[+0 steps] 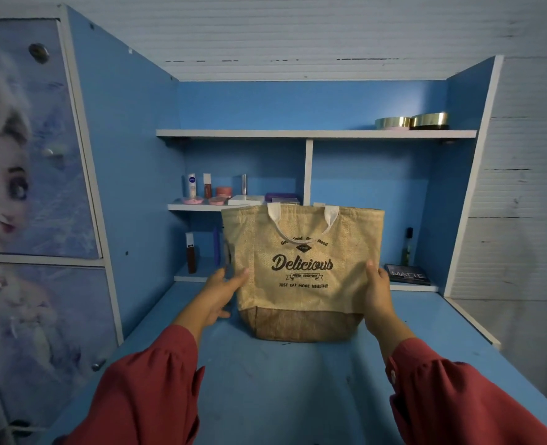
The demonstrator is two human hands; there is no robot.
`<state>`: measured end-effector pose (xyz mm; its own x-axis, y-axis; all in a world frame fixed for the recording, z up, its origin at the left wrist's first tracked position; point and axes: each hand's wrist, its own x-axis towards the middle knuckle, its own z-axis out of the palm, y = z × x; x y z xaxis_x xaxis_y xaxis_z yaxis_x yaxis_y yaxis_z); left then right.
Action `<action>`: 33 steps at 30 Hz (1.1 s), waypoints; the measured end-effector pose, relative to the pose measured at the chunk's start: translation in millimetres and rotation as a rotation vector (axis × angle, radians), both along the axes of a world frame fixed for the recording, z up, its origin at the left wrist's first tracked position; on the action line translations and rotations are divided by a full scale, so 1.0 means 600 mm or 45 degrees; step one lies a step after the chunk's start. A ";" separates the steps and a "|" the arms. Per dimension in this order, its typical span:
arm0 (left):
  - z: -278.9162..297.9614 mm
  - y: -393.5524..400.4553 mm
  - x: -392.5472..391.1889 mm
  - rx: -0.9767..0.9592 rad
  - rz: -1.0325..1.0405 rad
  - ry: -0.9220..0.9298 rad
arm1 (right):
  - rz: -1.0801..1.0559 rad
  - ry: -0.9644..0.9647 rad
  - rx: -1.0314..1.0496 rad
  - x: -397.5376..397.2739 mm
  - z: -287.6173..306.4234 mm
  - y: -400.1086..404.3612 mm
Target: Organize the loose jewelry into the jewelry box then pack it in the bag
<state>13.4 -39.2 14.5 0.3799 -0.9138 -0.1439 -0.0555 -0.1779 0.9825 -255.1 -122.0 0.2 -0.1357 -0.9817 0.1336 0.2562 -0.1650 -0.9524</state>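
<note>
Head camera looks forward and down, close to the desk [298,396]
</note>
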 end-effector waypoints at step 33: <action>-0.060 -0.014 -0.028 -0.125 -0.045 0.197 | 0.091 0.181 0.123 -0.016 -0.022 -0.009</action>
